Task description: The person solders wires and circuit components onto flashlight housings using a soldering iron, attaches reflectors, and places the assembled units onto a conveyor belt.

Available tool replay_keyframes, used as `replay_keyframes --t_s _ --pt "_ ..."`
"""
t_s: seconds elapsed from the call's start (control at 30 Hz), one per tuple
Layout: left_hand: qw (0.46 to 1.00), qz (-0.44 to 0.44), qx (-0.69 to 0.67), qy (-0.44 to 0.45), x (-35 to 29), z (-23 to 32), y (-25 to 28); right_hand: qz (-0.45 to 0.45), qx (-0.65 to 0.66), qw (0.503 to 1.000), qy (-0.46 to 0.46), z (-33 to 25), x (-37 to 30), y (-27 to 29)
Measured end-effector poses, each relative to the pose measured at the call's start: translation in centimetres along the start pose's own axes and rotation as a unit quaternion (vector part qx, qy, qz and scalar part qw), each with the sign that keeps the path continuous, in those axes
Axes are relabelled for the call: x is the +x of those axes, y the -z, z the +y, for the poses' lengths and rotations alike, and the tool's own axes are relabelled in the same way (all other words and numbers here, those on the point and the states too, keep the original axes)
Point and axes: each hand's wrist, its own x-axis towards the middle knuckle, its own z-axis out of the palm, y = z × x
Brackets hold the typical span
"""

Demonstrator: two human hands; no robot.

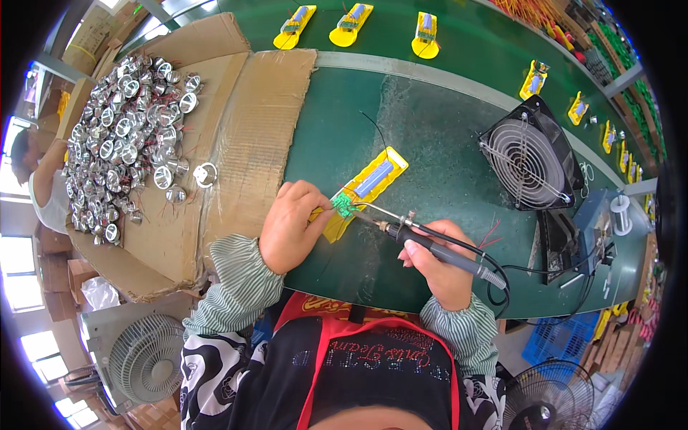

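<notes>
A yellow plastic housing [390, 158] lies slantwise on the green bench in front of me. In it sit a blue cylindrical battery [374, 180] and a small green circuit board [343, 205]. My left hand [297, 222] is closed in a pinch at the board's left edge; something thin, perhaps a wire, shows by the fingertips. My right hand [444, 261] grips a soldering iron [441, 249] with a thin metal feed tube along it. The iron's tip points at the board; whether it touches cannot be made out. A black wire [374, 123] sticks up beyond the housing.
At the left, an open cardboard box [247, 129] holds many silver reflector cups [125, 129]. A square black fan [527, 158] stands at the right, near a blue soldering station [591, 233] and a solder spool [620, 215]. More yellow housings [425, 36] line the far strip. Another person [46, 172] is at far left.
</notes>
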Motion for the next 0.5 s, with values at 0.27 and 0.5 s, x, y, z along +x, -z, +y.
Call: replay_keyframes --t_s 0.27,0.5 --pt "1.000 -0.017 0.001 0.012 -0.14 0.11 -0.09 -0.028 -0.024 0.999 -0.015 0.83 0.51 0.07" --pt "1.000 -0.022 -0.012 0.018 0.01 0.01 -0.13 -0.008 -0.002 1.000 -0.026 1.15 0.73 -0.18"
